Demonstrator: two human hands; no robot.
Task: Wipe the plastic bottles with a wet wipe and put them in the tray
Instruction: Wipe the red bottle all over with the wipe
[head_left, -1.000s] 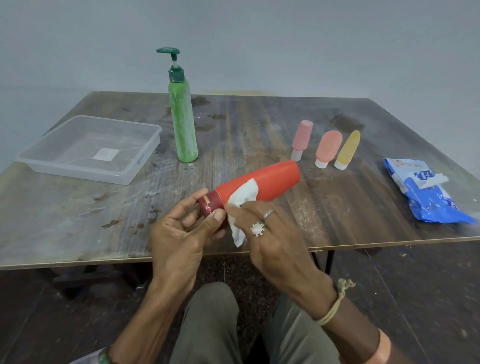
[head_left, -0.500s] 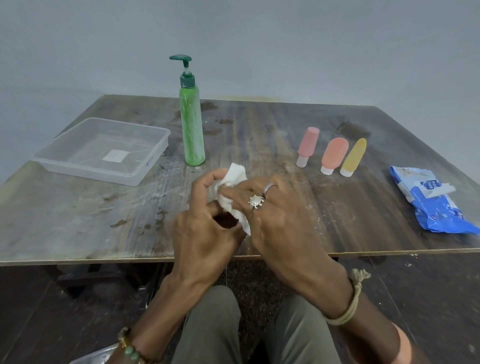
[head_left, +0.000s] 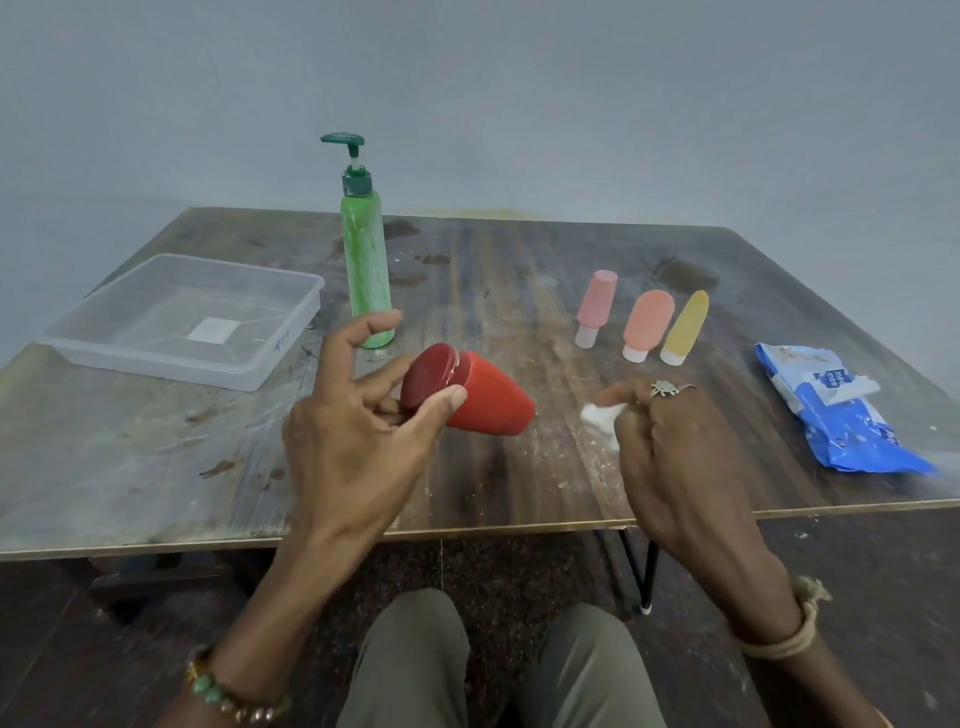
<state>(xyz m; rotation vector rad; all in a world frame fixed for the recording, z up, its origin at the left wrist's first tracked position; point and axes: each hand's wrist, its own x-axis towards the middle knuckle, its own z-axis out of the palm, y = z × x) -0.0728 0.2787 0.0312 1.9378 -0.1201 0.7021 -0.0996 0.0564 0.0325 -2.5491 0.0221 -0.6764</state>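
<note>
Red bottle (head_left: 485, 402) pinched at its cap by the left grip (head_left: 356, 441), tilted over the counter (head_left: 156, 457); right grip (head_left: 675, 457) clutches the wipe (head_left: 600, 415).

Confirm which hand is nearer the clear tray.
Left. The left hand, holding the red bottle, sits just right of the tray; the right hand is farther right, past the bottle.
</note>
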